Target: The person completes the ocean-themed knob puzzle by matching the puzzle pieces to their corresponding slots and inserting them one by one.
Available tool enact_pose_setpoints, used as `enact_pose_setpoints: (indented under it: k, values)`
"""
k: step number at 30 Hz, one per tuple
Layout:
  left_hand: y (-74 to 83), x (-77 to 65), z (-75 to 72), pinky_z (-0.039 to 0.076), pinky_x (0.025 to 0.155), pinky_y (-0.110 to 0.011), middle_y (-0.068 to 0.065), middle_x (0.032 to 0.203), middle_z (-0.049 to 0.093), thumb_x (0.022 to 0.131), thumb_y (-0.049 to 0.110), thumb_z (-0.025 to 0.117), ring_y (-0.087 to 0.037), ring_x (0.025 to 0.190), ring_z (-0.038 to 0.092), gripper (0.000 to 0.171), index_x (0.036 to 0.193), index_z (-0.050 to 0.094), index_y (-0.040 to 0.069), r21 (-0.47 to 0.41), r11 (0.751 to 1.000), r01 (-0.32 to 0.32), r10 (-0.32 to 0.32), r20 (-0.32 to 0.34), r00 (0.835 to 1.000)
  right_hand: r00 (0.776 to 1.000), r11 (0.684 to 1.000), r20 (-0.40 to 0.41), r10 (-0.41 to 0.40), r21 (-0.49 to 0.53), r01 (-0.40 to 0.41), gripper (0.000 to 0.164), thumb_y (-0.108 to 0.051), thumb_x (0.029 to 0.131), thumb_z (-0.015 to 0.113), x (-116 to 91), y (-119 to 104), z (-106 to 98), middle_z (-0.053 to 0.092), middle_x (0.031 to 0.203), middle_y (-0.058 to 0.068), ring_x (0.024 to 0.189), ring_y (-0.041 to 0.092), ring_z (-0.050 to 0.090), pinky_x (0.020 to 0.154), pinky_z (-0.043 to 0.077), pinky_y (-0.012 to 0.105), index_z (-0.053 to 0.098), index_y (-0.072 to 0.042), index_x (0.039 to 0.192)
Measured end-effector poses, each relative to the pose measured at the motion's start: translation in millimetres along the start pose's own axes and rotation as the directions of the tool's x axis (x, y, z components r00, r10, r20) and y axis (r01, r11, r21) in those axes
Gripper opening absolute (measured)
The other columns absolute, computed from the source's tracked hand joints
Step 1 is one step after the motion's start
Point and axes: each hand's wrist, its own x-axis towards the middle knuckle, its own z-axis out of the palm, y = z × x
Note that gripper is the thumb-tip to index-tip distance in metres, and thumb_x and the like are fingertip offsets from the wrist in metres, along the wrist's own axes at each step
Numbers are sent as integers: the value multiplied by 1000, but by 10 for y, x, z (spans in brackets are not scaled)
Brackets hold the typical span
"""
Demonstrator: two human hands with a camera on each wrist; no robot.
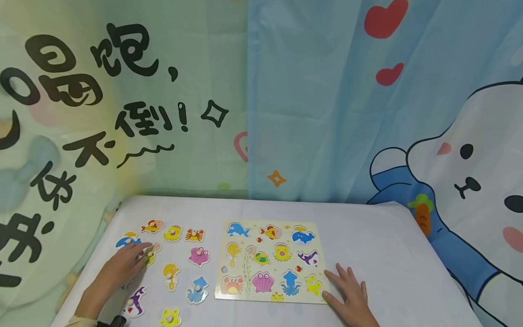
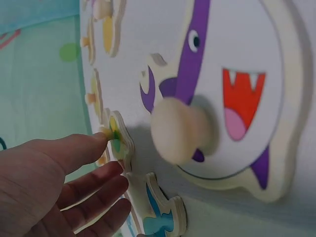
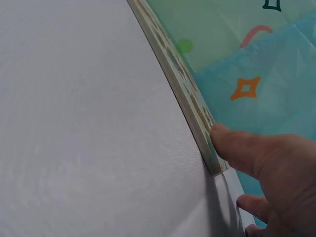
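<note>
My left hand (image 1: pixel 120 265) reaches over the loose puzzle pieces on the left, beside the yellow-green turtle piece (image 1: pixel 151 260). In the left wrist view the thumb touches near the turtle's knob, with the other fingers loosely extended apart from it. A purple-and-white whale piece (image 2: pixel 237 108) with a round knob looms close to that camera; a blue piece (image 2: pixel 160 222) lies under the fingertips. At the puzzle board (image 1: pixel 245 227), my right hand (image 1: pixel 349 297) is spread, thumb and forefinger touching its right edge. Sea-animal pictures cover the board.
Around the left hand lie more knobbed pieces: a fish (image 1: pixel 153 226), octopus (image 1: pixel 173 233), crab (image 1: pixel 194 235), pink shell (image 1: pixel 199 256), seahorse (image 1: pixel 170 276), squid (image 1: pixel 198 290) and star (image 1: pixel 170 318). Behind the white table (image 1: pixel 392 254) hangs a printed curtain (image 1: pixel 302 100).
</note>
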Motion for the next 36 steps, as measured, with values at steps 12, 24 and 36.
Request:
enact_pose_setpoints:
  k: [12,24,36]
  values:
    - [54,12,40,40,60,-24,-1,84,57,88,11,68,-12,74,45,22,110,71,9,17,999,-28,29,-36,999,997,997,-39,-70,13,71,53,-44,80,72,-42,15,13,32,152,28,140,58,13,103,-1,78,64,-17,125]
    - [57,42,45,49,67,-27,5,81,55,84,0,69,-7,75,49,15,97,71,8,53,991,-124,129,-121,984,1000,999,2,-21,-26,21,55,-48,81,69,-21,-23,17,29,154,26,141,56,11,104,-2,78,62,-18,128]
    - [471,66,-39,45,63,-23,5,79,56,79,3,75,-6,74,45,13,91,72,6,55,955,-291,293,-325,899,999,999,-13,-30,-18,30,53,-46,82,69,-14,-27,6,34,153,24,142,54,13,106,-3,76,63,-17,127]
